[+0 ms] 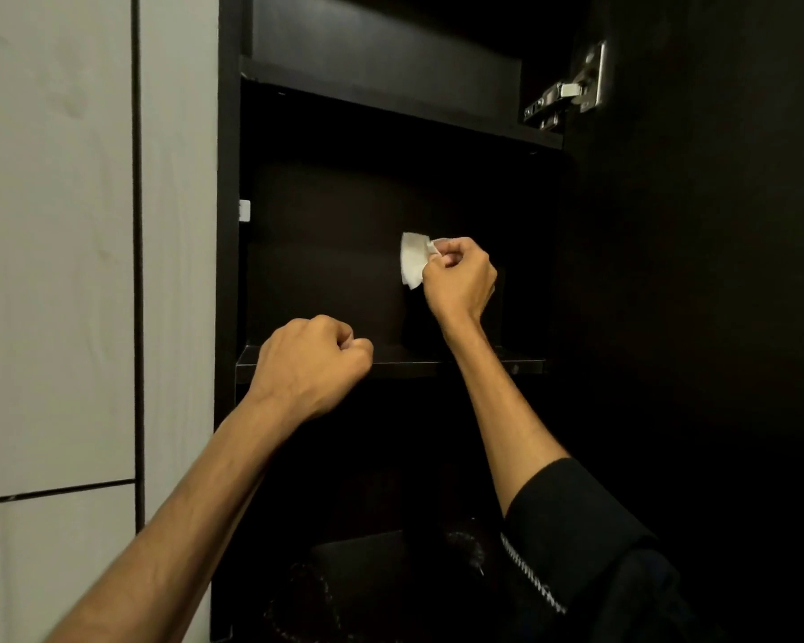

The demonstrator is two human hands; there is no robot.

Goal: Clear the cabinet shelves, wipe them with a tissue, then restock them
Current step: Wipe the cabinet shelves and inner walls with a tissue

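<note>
Dark cabinet (233, 132) open, door (715, 271) swung wide to the right of the grip, steel hinge (572, 92) up above it. Pale tiled wall (66, 225) off to the left. Right hand (460, 280) inside the middle compartment, fingers pinched tight on a white tissue (411, 259), held up above the shelf (414, 355). Nothing on that shelf. Left hand (307, 359) curled in a fist at the shelf's front edge, below and left of the tissue; anything inside, impossible to tell. Dim shapes in the compartment below, too dark to name.
</note>
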